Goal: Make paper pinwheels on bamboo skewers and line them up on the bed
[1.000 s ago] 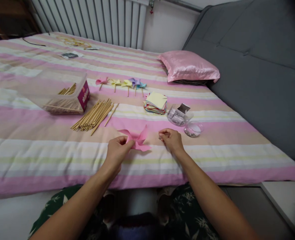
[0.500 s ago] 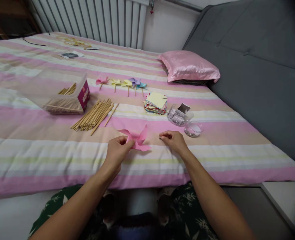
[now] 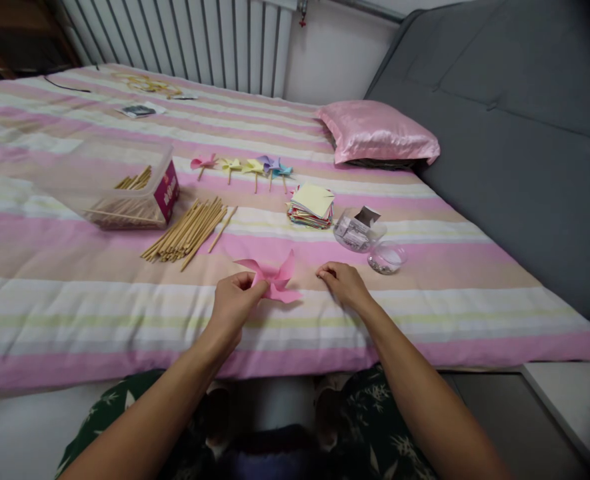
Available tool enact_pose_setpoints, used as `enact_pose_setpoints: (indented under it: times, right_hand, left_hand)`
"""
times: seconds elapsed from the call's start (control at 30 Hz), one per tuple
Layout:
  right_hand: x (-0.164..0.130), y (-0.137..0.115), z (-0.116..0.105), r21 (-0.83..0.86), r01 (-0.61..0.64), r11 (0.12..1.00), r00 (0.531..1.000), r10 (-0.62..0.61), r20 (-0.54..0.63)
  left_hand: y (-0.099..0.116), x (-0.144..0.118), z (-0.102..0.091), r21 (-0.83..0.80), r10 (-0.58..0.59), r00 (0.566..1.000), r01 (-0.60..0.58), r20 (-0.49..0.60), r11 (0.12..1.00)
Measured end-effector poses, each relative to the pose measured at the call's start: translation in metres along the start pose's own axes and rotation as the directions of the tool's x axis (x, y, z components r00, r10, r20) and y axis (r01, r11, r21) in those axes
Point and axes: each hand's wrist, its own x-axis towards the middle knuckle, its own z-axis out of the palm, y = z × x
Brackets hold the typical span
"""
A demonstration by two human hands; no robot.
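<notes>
My left hand (image 3: 235,301) pinches a pink paper pinwheel (image 3: 276,277) that rests on the striped bedspread (image 3: 75,293) near the bed's front edge. My right hand (image 3: 342,281) sits just right of the pinwheel, fingertips pinched together on something tiny and dark, probably a pin; it is too small to be sure. A loose bundle of wooden sticks (image 3: 189,230) lies behind my left hand. A stack of coloured paper squares (image 3: 312,205) lies behind the pinwheel.
Several finished pinwheels (image 3: 242,167) lie in a row further back. A clear plastic box (image 3: 125,183) holds more sticks at the left. A clear bag (image 3: 357,232) and a small round lid (image 3: 387,258) sit right of my right hand. A pink pillow (image 3: 379,133) and grey headboard (image 3: 515,133) are at right.
My right hand has shifted slightly down and left toward the pinwheel. My left hand and the pinwheel have stayed in place.
</notes>
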Motion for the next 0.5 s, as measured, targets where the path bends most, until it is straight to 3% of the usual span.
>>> enact_pose_setpoints:
  times: [0.5]
  right_hand:
    - [-0.0017, -0.0067, 0.0019, -0.061, -0.066, 0.996, 0.995, 0.061, -0.079]
  left_hand:
    - [-0.0016, 0.0004, 0.0006, -0.017, -0.013, 1.0, 0.012, -0.004, 1.0]
